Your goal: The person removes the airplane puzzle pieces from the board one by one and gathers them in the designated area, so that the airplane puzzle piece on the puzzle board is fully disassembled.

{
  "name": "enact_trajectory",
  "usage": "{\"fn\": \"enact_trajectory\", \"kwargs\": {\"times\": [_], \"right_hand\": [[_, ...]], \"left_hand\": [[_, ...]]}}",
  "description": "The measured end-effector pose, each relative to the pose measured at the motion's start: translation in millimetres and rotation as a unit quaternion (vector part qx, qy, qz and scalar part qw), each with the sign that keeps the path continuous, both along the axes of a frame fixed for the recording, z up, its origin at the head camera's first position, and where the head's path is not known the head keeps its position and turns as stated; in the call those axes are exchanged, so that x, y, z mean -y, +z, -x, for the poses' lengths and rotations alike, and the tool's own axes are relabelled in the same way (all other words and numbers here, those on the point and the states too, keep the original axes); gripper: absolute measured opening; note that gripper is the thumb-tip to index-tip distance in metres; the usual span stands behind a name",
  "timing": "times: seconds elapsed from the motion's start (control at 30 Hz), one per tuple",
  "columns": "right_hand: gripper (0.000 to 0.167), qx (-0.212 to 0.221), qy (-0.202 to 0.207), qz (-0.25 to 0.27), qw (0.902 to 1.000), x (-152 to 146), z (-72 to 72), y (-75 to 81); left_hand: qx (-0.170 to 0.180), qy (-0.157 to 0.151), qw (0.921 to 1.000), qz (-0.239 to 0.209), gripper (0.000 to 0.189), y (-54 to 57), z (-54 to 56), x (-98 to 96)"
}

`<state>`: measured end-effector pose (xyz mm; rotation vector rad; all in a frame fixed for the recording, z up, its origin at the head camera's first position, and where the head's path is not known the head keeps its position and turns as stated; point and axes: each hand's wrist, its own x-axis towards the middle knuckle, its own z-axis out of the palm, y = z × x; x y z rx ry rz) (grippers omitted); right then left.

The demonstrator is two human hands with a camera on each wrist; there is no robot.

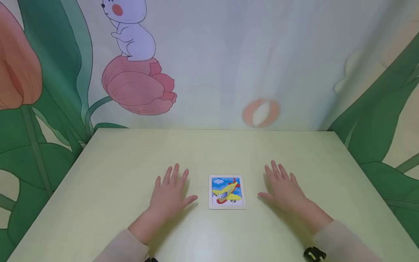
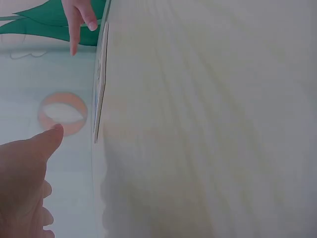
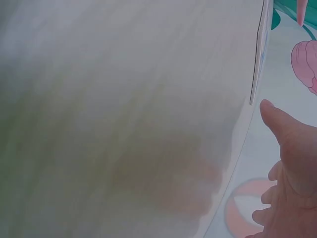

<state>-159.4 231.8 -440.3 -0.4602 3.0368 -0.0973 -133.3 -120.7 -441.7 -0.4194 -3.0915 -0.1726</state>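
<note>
A small square picture puzzle (image 1: 226,192) with a white border lies flat near the middle of the table. It shows a yellow airplane with red parts against blue sky, and faint seams cross the picture. To its left, my left hand (image 1: 170,194) is held palm down above the table, fingers straight and spread. My right hand (image 1: 284,191) mirrors it on the other side, with thumb pointing toward the puzzle. Both hands are apart from it and hold nothing. Edge-on, the puzzle (image 2: 100,82) looks like a thin board in the left wrist view.
The pale table (image 1: 131,153) reaches back to a curtain-like backdrop (image 1: 209,65) printed with flowers, leaves and a white animal. Shadows lie under both hands. A dark strap device (image 1: 315,254) sits at the right wrist, by a light sleeve (image 1: 343,240).
</note>
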Motion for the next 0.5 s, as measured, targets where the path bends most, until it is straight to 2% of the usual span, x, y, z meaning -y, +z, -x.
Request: {"fn": "enact_trajectory", "kwargs": {"times": [0.13, 0.27, 0.37, 0.5], "right_hand": [[0.092, -0.013, 0.015, 0.008, 0.9998, 0, -7.2, -5.3], [0.092, -0.011, 0.021, 0.016, 0.9996, 3, -6.1, -5.0], [0.091, 0.007, 0.024, 0.034, 0.9991, 6, -3.4, -3.2], [0.088, 0.057, 0.034, 0.086, 0.9941, 15, 2.7, 1.9]], "left_hand": [[0.003, -0.003, 1.0, 0.0, 0.084, -6.2, -6.4, -2.6], [0.001, -0.015, 0.9999, -0.003, 0.082, -5.5, -7.3, -6.6], [0.002, -0.038, 0.9993, -0.004, 0.08, -5.0, -8.5, -11.1], [0.026, -0.078, 0.9966, 0.011, 0.077, -6.3, -12.6, -16.5]]}}
